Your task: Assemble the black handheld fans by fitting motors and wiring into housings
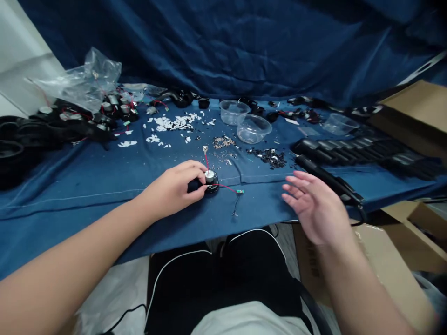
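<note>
My left hand (178, 185) is closed, with thumb and fingertips gripping the left side of a small silver motor (209, 176) set in a round black base (213, 188) on the cloth. One red wire runs up from the motor to a small pale connector piece (205, 149). Another red wire leads right to a small green circuit board (240, 191), from which a thin dark lead trails down. My right hand (312, 202) is open, palm turned inward and fingers apart, near the table's front edge. It holds nothing and is just left of a long black tool (328, 179) with a cord.
White plastic bits (176, 123), small screws (223, 142) and black bits (272, 157) lie behind my hands. Clear plastic bowls (253, 130) stand at the back. Wired motors (108, 108) and black housings are piled left. Black handle-like parts (349, 151) lie right, near cardboard boxes (387, 260).
</note>
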`<state>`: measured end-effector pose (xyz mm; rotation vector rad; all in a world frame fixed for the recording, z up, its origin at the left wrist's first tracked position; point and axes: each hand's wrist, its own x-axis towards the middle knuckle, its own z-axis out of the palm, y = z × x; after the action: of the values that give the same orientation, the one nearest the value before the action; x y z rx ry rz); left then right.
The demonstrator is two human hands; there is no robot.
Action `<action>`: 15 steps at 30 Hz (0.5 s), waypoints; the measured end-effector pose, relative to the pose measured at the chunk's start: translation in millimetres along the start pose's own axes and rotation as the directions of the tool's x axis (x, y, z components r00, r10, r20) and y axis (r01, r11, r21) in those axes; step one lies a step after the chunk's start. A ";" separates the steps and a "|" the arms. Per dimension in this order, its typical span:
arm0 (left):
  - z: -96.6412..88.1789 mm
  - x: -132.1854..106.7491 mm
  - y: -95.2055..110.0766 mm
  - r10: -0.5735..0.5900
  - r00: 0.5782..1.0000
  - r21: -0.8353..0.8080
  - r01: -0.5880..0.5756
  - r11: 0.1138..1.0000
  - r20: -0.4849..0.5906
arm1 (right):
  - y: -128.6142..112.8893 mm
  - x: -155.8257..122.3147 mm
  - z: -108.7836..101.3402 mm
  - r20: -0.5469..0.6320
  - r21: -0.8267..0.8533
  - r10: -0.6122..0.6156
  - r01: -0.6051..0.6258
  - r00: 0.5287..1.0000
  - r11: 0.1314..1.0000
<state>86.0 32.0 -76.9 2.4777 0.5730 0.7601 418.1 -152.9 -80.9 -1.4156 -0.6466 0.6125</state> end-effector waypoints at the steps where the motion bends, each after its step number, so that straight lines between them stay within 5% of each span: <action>1: 0.0 0.2 -0.3 0.004 1.000 -0.018 -0.004 1.000 0.001 | 0.6 -7.7 19.9 0.091 -0.095 -0.068 0.077 0.994 0.992; 3: -0.1 0.8 -0.8 0.012 1.000 -0.050 -0.012 0.999 0.008 | 1.2 -16.7 58.9 0.299 -0.242 -0.184 0.261 0.936 0.935; 7: -0.8 -1.5 3.5 0.026 0.999 -0.079 -0.023 0.997 0.032 | 1.4 -16.9 107.9 0.596 -0.270 -0.322 0.561 0.736 0.782; 13: 5.1 -3.7 -1.0 0.035 0.995 0.000 -0.035 0.999 0.098 | 40.1 3.9 103.9 0.713 -0.188 -0.514 0.837 0.476 0.515; 15: 7.0 -3.0 -4.0 0.031 0.991 0.030 -0.035 0.999 0.127 | 63.9 10.1 102.7 0.647 -0.160 -0.581 0.834 0.493 0.529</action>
<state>87.0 31.4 -85.4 2.5488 0.5025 0.6048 350.3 -71.0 -139.5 -1.1974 -1.8554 0.1064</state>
